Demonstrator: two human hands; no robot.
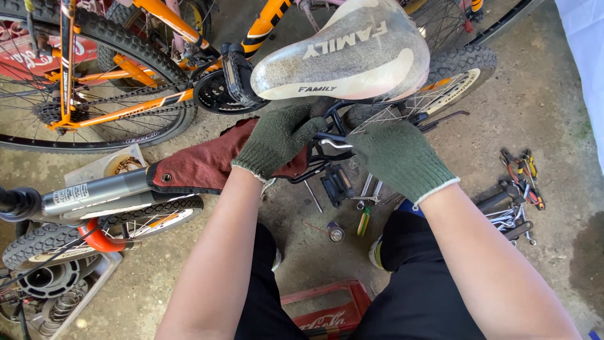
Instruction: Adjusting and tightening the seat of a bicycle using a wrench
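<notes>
Head view: gloved hands under a saddle

Left hand [277, 138] curls its fingers on the black frame [327, 136] just under the saddle [343, 53]; right hand [399, 157] pinches a silver lever [333, 144] beside it; red cloth [204, 165] drapes the tube at left; tools [519, 195] lie on the floor at right, an orange bike [126, 75] behind.

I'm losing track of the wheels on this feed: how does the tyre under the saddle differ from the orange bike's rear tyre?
The tyre under the saddle has a pale sidewall band; the orange bike's rear tyre is all black. The first is half hidden by the saddle and the right hand, and looks smaller; the second shows most of its arc, with a chain crossing it. Both are knobby-treaded on spoked wheels.
</notes>
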